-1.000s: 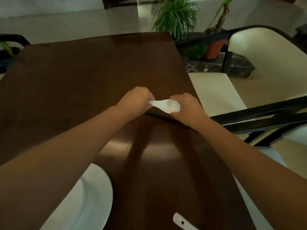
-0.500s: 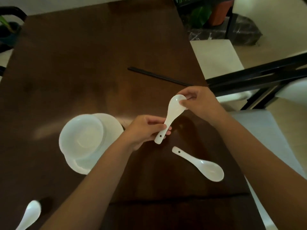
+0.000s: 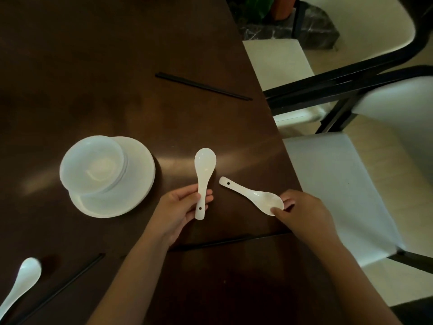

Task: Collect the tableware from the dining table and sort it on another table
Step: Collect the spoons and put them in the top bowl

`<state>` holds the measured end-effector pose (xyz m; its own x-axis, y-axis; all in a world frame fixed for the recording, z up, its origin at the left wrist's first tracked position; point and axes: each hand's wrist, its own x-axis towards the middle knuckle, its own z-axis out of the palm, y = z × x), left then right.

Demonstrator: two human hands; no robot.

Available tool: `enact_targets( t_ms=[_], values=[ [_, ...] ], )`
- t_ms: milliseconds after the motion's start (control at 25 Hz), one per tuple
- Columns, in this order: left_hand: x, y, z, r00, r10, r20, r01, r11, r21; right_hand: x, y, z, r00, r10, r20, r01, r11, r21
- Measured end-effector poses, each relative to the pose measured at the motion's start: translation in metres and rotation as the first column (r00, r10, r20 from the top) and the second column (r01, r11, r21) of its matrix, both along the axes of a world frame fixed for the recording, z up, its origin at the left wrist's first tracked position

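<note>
My left hand (image 3: 180,207) grips the handle of a white ceramic spoon (image 3: 204,167), bowl end pointing away from me. My right hand (image 3: 302,212) pinches the bowl end of a second white spoon (image 3: 248,193) that lies on the dark wooden table (image 3: 93,78) near its right edge. White bowls (image 3: 92,165) stand stacked on white plates (image 3: 138,184) to the left. A third white spoon (image 3: 22,282) lies at the lower left.
Black chopsticks (image 3: 201,85) lie farther back; another pair (image 3: 210,243) lies under my forearms and one pair (image 3: 58,289) at the lower left. White-cushioned chairs with black frames (image 3: 339,198) stand along the table's right side. Potted plants sit at the top.
My right hand let go of the first spoon and dropped to the second spoon on the table. My left hand kept the first spoon. The view tilted down.
</note>
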<state>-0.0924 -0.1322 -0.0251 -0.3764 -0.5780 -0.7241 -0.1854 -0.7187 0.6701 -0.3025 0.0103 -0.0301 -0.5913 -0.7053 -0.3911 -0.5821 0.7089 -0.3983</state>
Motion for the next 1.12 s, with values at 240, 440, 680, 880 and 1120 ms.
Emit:
enact_targets(
  t_ms=[240,440,680,880,1120],
  values=[
    [0.004,0.005,0.001,0.998,0.006,0.061,-0.003,0.999,-0.052,-0.016,-0.003,0.027,0.958,-0.193,0.210,0.265,0.878,-0.398],
    [0.008,0.011,0.007,0.995,-0.085,0.058,0.089,0.993,-0.080,0.000,-0.050,0.054,0.940,0.123,0.319,0.036,0.892,-0.450],
    [0.018,0.013,0.014,0.982,-0.191,0.008,0.191,0.976,-0.101,0.029,-0.101,0.047,0.918,0.273,0.288,-0.143,0.905,-0.400],
    [0.030,0.015,0.023,0.980,-0.160,-0.119,0.158,0.987,-0.022,0.042,-0.112,0.038,0.887,0.272,0.373,-0.095,0.898,-0.429],
    [0.063,0.024,0.035,0.978,-0.060,-0.202,0.067,0.997,0.030,0.080,-0.120,0.038,0.896,0.287,0.338,-0.110,0.882,-0.458]
  ],
)
